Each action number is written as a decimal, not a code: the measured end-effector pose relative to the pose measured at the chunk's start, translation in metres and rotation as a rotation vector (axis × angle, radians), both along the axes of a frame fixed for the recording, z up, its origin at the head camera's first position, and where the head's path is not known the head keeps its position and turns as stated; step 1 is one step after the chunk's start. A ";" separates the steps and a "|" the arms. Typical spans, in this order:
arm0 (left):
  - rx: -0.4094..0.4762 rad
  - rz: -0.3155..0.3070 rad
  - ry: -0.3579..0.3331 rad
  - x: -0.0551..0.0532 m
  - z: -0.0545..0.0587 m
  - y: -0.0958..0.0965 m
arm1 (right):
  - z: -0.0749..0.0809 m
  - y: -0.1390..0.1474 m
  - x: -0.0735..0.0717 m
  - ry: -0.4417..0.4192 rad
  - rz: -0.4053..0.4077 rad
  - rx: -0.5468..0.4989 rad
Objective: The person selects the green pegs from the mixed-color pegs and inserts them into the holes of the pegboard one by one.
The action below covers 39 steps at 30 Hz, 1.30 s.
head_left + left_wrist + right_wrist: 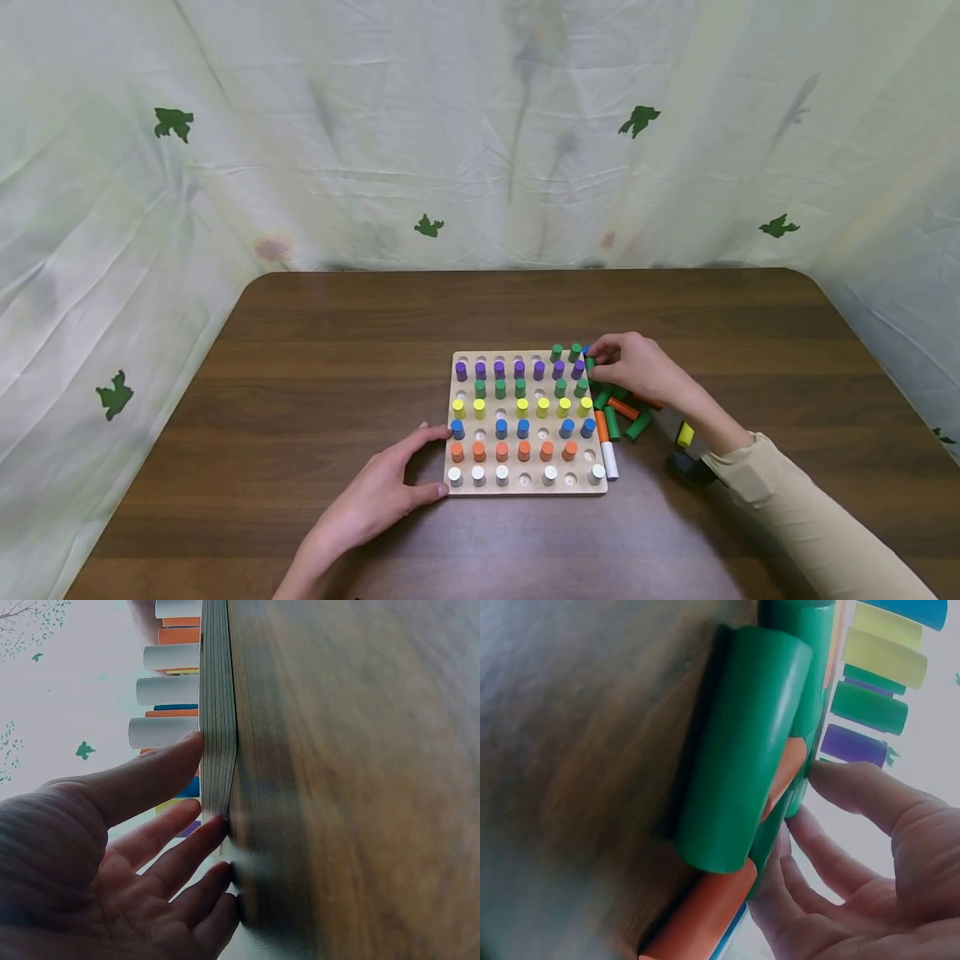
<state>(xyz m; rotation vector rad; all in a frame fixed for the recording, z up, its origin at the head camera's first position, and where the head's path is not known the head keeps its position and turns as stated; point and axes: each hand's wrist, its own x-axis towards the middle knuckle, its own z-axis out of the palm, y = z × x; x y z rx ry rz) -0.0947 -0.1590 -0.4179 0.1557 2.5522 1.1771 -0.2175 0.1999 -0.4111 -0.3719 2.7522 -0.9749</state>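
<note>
A light wooden pegboard [525, 497] stands on the table with rows of colored pegs in its holes, white at the front, then orange, blue, yellow, green and purple. My left hand [378, 492] rests at its left side, thumb at the near corner and index finger along the edge; in the left wrist view the fingers [187, 847] are loosely extended. At the board's far right corner, my right hand [637, 364] pinches a green peg [798, 799] between thumb and fingers, among loose pegs. Two green pegs [557, 352] stand in the farthest row.
Loose green and orange pegs [622, 408] lie heaped along the board's right side, with a white peg [610, 461] nearest the front. A black object [690, 468] and a yellow piece [685, 434] are by the right wrist. Pale curtains [480, 133] hang behind the table.
</note>
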 end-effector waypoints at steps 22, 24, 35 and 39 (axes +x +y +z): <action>-0.009 -0.010 0.034 0.000 0.000 0.000 | -0.001 0.001 0.002 0.017 -0.031 -0.047; -0.007 -0.010 0.033 0.000 0.000 0.000 | -0.001 0.003 0.003 0.025 -0.027 -0.066; -0.011 -0.007 0.029 0.000 0.000 0.001 | 0.007 0.015 0.005 0.070 -0.027 -0.194; -0.013 -0.004 0.023 0.000 -0.001 0.001 | 0.011 0.014 0.005 0.085 -0.030 -0.268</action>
